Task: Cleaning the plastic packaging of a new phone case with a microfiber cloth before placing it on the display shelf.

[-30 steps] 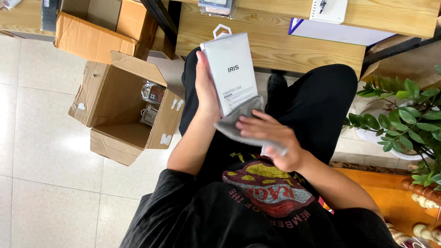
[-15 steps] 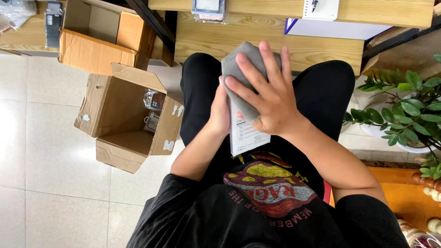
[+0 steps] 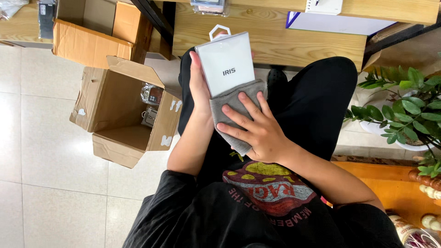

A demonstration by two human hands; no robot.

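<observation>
Since half a second earlier, the right hand (image 3: 257, 133) had slid down off the white box (image 3: 227, 64), its fingers spread flat on the grey cloth (image 3: 232, 117) at the box's lower edge. The left hand (image 3: 200, 89) clasped the box's side, upright above the lap.

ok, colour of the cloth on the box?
Grey cloth under the right hand, against the white box; head view.
</observation>
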